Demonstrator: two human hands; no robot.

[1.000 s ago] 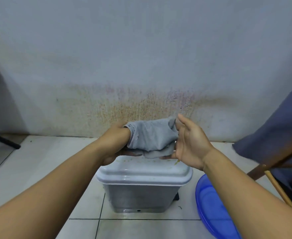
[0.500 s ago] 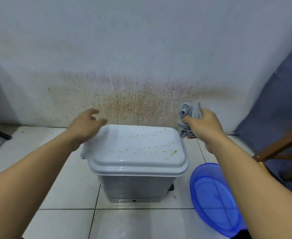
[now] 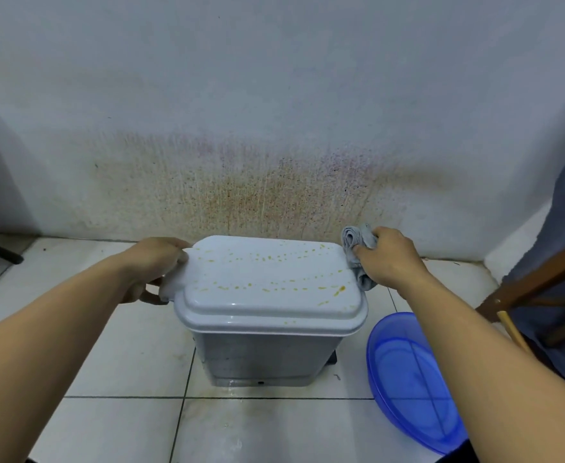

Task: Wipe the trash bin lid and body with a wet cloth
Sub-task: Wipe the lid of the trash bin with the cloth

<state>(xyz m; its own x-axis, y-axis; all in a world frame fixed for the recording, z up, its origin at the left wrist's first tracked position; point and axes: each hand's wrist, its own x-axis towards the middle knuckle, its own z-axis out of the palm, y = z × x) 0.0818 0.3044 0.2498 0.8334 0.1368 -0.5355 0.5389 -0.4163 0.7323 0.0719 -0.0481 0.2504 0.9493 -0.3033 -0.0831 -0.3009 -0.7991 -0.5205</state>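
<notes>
A small grey trash bin [image 3: 267,359] stands on the tiled floor against the wall. Its pale lid [image 3: 267,282] is closed and dotted with yellow-orange specks. My left hand [image 3: 154,262] grips the lid's left edge, thumb on top and fingers curled under the rim. My right hand [image 3: 388,259] holds a bunched grey cloth [image 3: 356,243] against the lid's far right corner; part of the cloth hangs down beside the lid.
A blue plastic basin [image 3: 408,379] sits on the floor just right of the bin. A wooden chair frame [image 3: 535,289] with dark blue fabric stands at the far right. The stained white wall [image 3: 274,182] is directly behind the bin.
The cloth went from both hands above the lid into my right hand alone, which lowered to the lid's right corner. My left hand came down and took the lid's left edge.
</notes>
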